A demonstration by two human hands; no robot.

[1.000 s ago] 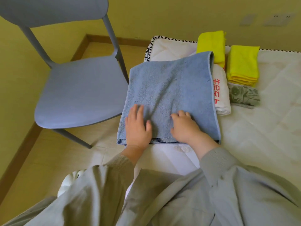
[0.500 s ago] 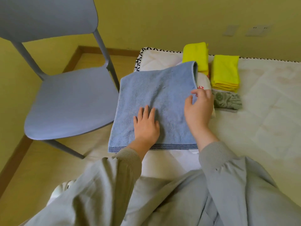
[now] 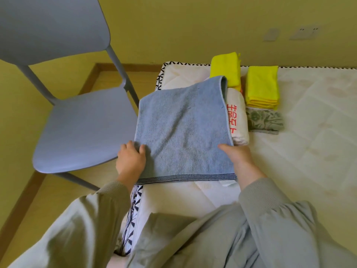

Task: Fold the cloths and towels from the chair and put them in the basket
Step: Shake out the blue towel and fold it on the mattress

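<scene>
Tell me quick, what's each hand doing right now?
Left hand: holding the blue towel at its left edge.
Right hand: holding the towel's right edge, thumb on top.

Towel [image 3: 183, 130] on mattress [image 3: 309, 151], right of chair [image 3: 83, 130].

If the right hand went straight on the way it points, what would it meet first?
Likely more of the blue towel, whose edge the right hand grips; depth is unclear.

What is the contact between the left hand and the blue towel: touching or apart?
Touching. The head view shows the left hand gripping the left edge of the blue towel, with its thumb lying on top of the cloth.
</scene>
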